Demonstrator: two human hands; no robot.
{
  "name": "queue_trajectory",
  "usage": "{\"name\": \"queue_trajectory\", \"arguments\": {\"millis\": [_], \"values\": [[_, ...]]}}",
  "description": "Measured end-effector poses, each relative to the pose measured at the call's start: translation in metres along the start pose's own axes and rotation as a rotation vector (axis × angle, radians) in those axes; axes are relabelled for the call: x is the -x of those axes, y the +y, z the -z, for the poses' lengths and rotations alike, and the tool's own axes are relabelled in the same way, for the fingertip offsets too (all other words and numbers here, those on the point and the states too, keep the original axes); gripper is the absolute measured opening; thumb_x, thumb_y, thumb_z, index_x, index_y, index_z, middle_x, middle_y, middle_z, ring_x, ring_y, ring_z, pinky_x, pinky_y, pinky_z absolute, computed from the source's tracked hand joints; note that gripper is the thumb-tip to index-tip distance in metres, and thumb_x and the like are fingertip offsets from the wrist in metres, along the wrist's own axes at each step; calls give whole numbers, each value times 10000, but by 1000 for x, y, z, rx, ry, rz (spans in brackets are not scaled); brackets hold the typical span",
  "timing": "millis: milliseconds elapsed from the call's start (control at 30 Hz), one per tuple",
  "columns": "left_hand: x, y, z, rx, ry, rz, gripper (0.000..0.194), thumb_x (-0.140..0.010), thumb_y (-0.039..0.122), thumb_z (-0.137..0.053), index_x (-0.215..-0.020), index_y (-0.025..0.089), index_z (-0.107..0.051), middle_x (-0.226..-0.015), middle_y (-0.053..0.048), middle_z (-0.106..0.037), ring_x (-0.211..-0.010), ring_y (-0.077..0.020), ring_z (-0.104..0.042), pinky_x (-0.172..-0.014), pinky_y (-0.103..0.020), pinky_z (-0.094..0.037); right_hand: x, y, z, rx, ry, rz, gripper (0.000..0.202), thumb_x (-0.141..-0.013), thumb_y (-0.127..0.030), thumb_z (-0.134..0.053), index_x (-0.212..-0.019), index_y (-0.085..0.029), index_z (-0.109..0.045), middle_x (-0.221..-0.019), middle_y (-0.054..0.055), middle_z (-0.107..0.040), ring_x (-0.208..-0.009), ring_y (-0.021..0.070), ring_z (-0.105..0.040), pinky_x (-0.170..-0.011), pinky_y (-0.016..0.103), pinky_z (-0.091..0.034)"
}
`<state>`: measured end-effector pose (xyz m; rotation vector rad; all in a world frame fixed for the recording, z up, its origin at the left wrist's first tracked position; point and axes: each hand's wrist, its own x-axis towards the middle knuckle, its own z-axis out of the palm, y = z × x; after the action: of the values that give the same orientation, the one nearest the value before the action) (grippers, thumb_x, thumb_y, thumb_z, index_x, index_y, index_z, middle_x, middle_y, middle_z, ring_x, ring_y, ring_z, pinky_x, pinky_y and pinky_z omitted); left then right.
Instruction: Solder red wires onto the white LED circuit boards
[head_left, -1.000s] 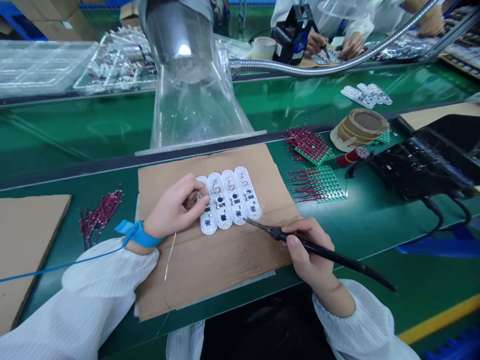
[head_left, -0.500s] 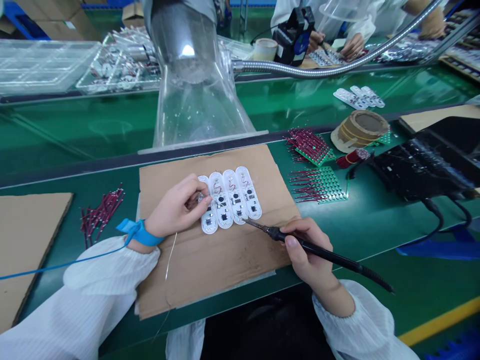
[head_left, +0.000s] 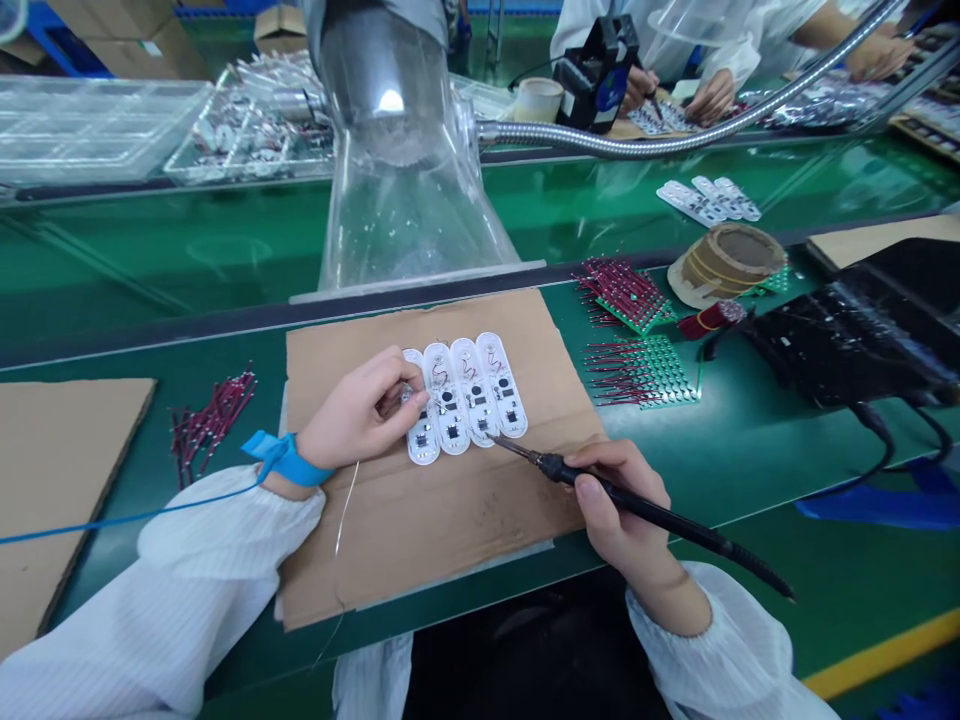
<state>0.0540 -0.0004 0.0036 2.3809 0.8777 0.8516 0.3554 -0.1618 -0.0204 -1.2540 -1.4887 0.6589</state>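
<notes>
Several white oblong circuit boards [head_left: 482, 400] lie side by side on a sheet of cardboard [head_left: 427, 540], with black chips and thin red wires on them. My right hand [head_left: 622, 495] grips a soldering iron [head_left: 660, 515] by its black handle; the metal tip reaches the lower end of one board. Over the leftmost boards, my left hand [head_left: 367, 405] is closed in a pinch on a thin solder wire [head_left: 345, 515], which trails out beneath the palm toward the table edge. My fingers hide part of the leftmost board. A blue strap [head_left: 289, 460] circles my left wrist.
Red wires [head_left: 214, 415] lie loose at left. At right are green boards with red wires [head_left: 649, 370], a tape roll [head_left: 724, 262] and a black device [head_left: 847, 325]. A clear hood [head_left: 412, 220] stands ahead. Across the green belt, a co-worker's hands [head_left: 709, 97] handle boards.
The whole view has shifted slightly, with the bench things a little further right. Both hands keep nearly the same pose over the boards. Across the belt, the other boards have moved slightly left.
</notes>
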Motion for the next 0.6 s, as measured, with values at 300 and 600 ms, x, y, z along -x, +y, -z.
{"name": "queue_trajectory", "arguments": {"millis": [300, 600], "values": [[0, 0, 0, 9, 2, -62, 83, -998, 159, -621, -944, 216, -595, -757, 53, -454, -597, -118, -437, -578, -271, -372, -3, -2, -1, 76, -43, 53, 71, -1041, -275, -705, -1111, -287, -712, -909, 14, -747, -738, 185, -709, -655, 305, -575], [1, -1, 2, 21, 146, -92, 124, -972, 123, -615, -929, 222, -553, -767, 40, -465, -621, -125, -439, -562, -273, -347, 10, -15, -8, 65, 99, 14, 131, -1039, -248, -699, -1167, -280, -704, -951, 31, -724, -810, 210, -723, -709, 344, -589]]}}
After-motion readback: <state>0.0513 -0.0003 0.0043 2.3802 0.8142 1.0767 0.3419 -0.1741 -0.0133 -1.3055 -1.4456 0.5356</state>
